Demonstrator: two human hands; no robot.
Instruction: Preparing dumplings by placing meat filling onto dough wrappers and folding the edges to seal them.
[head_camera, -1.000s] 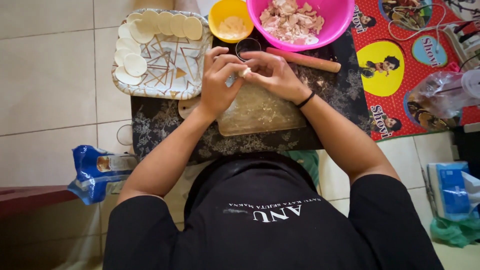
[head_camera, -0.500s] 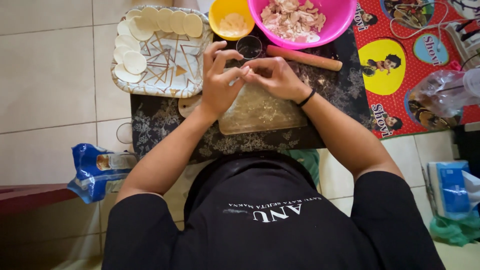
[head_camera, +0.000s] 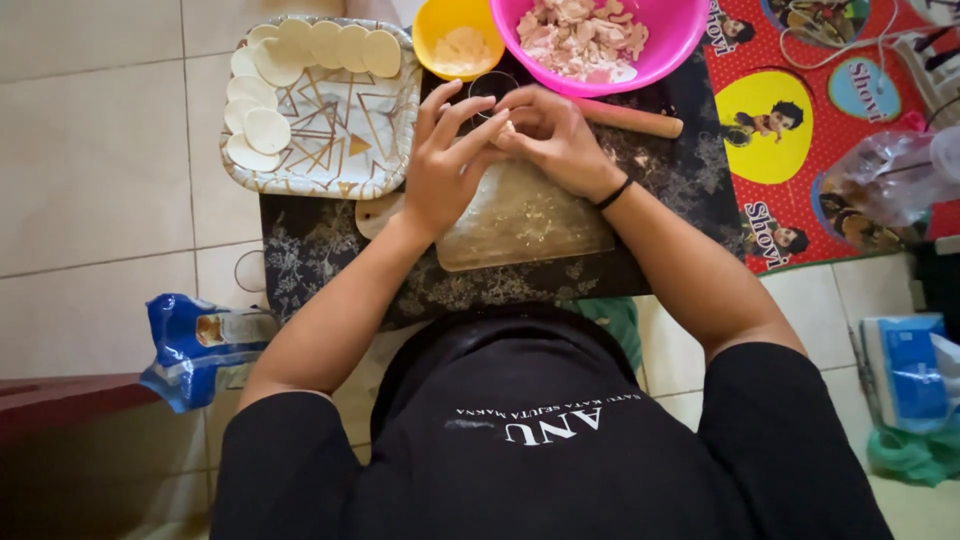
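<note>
My left hand (head_camera: 447, 160) and my right hand (head_camera: 553, 135) meet above the far edge of a wooden board (head_camera: 525, 225). Between their fingertips they pinch a small pale piece of dough (head_camera: 506, 130), mostly hidden by the fingers. Fingers of the left hand fan upward. A black band circles my right wrist. To the left lies a patterned tray (head_camera: 335, 130) with several round dough wrappers (head_camera: 268, 130) along its far and left rims. Just past the hands stand a pink bowl of chopped filling (head_camera: 590, 35) and a small yellow bowl (head_camera: 458, 40).
A wooden rolling pin (head_camera: 635, 120) lies right of the hands on the dark patterned mat (head_camera: 320, 250). A round cutter ring (head_camera: 492, 85) sits between the bowls. A blue flour bag (head_camera: 195, 345) lies on the tiled floor at left; a blue packet (head_camera: 905, 370) at right.
Both hands stay pinched together on the dough piece, with small finger shifts. The view has drifted slightly, so the tray and bowls sit a little lower in frame.
</note>
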